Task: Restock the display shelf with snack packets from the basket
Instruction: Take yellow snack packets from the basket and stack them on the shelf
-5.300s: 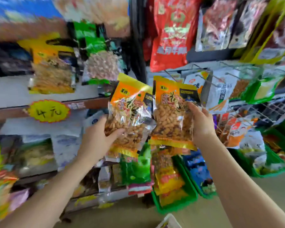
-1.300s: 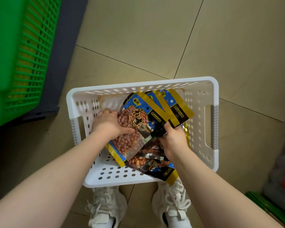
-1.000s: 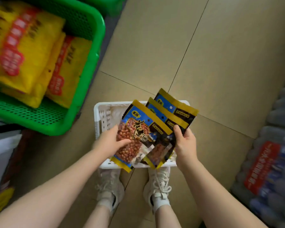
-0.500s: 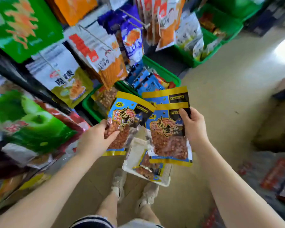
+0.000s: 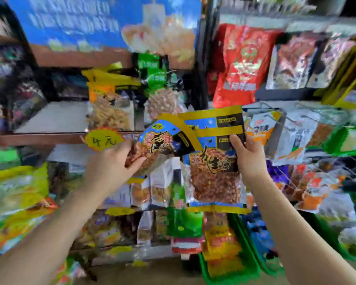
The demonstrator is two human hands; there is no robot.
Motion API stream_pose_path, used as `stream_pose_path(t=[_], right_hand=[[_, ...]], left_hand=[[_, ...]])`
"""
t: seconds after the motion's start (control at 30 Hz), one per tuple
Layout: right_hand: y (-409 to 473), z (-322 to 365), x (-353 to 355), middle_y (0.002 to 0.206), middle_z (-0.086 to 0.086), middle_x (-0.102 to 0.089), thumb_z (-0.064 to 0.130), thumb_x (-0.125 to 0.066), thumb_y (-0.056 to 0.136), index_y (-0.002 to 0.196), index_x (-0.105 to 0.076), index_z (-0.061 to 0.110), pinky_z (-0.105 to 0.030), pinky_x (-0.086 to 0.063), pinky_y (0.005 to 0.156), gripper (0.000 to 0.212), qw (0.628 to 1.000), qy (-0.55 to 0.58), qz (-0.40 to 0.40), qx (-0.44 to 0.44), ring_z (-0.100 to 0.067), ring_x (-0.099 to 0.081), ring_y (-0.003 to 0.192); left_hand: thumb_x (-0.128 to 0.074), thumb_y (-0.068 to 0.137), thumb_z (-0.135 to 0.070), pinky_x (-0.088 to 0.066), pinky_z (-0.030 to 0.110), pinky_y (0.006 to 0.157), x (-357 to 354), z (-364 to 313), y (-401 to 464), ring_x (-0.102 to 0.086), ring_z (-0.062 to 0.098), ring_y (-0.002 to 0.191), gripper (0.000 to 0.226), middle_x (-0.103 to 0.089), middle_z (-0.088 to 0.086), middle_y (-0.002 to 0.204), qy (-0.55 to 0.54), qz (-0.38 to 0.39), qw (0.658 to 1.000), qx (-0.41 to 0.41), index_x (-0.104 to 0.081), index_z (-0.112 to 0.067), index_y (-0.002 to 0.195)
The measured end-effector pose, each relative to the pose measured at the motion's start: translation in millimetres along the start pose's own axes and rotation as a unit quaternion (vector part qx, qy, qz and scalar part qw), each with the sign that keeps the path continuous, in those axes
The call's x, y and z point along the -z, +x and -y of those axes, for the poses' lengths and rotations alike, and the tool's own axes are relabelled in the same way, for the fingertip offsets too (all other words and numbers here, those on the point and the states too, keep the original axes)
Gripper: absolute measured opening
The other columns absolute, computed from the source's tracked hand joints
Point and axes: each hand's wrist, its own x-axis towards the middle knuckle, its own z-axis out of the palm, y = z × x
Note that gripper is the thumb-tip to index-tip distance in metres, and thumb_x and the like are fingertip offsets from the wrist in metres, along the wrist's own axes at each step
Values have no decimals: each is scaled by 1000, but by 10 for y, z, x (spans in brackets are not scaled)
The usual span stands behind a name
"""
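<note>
My left hand (image 5: 109, 167) grips one blue-and-yellow peanut packet (image 5: 162, 140) by its lower left side, tilted to the right. My right hand (image 5: 249, 157) holds two more of the same blue peanut packets (image 5: 212, 175) stacked together, pinched at their upper right edge. Both hands are raised in front of the display shelf (image 5: 49, 136), whose white board has a bare stretch at the left. Orange peanut packets (image 5: 109, 105) stand on that shelf just above my left hand. The basket is out of view.
A yellow price tag (image 5: 104, 139) hangs on the shelf edge by my left hand. A dark upright post (image 5: 201, 64) divides the shelf from wire hooks with hanging packets (image 5: 296, 138) at the right. Green crates (image 5: 230, 264) with packets stand on the floor below.
I have lifted the blue peanut packets out of the white basket and brought them up. My view swung from the floor to the shelf front, and the basket dropped out of sight.
</note>
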Motion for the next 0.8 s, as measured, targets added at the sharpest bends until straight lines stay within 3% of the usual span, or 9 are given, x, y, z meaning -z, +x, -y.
stream_pose_path(t=[0.07,0.13,0.23,0.3,0.43,0.6,0.67,0.73,0.8], right_hand=[[112,290,-452,92,-28,-68,47,-54,77,73,-68,26,-55,-49,72,26,999,8,15,31,-27,-59,76],[222,591,-925,91,-27,-69,43,-55,78,78,-66,15,-55,-50,75,31,997,29,26,64,-27,-59,78],[374,1042,-1661,79,-10,-66,22,-55,89,74,-63,17,-42,-46,72,18,990,64,19,122,-24,-59,78],[503,1263,-2128,79,-8,-63,16,-52,93,75,-61,20,-37,-43,73,21,989,81,13,126,-23,-59,77],[803,1561,-2921,92,-10,-67,23,-55,92,94,-65,10,-41,-43,79,17,985,112,-1,129,-28,-60,88],[1087,1710,-3481,75,-1,-62,22,-52,94,122,-53,1,-34,-43,73,35,988,112,-37,103,-17,-59,66],[1167,1686,-3607,76,-3,-63,22,-53,94,122,-53,-3,-34,-43,71,37,988,108,-50,97,-15,-60,62],[1202,1699,-3724,86,-13,-65,22,-53,94,117,-54,-6,-39,-43,74,36,989,99,-70,89,-19,-63,67],[1233,1718,-3876,111,-18,-62,22,-51,95,126,-48,-6,-48,-45,89,42,989,101,-79,71,-29,-62,94]], left_hand=[[-70,68,-43,-43,31,31,200,512,106,-60,36,39,41,-61,18,50,25,-37,999,27,-57,-4,72],[-69,70,-42,-48,38,38,391,1042,221,-61,41,44,41,-62,24,54,38,-73,994,76,-59,-3,76],[-71,76,-38,-49,39,45,583,1817,483,-64,43,55,38,-65,25,66,57,-132,984,102,-60,-2,85],[-73,76,-31,-48,38,44,593,2294,717,-65,42,57,34,-66,23,69,64,-140,984,94,-60,-2,87],[-70,79,-29,-49,39,43,293,3046,1158,-67,39,62,32,-66,21,74,71,-126,984,107,-58,-2,90],[-53,90,-36,-47,42,68,-491,3402,1517,-62,41,93,38,-64,21,103,-134,-17,968,210,-45,-3,108],[-52,91,-34,-47,43,72,-760,3441,1582,-61,40,98,37,-61,19,109,-173,16,961,215,-42,-4,111],[-54,89,-35,-48,44,78,-865,3519,1640,-57,37,106,47,-55,17,118,-114,57,970,205,-38,-4,122],[-65,81,-37,-52,40,74,-785,3648,1655,-58,31,101,60,-55,14,113,27,26,986,161,-44,-2,124]])
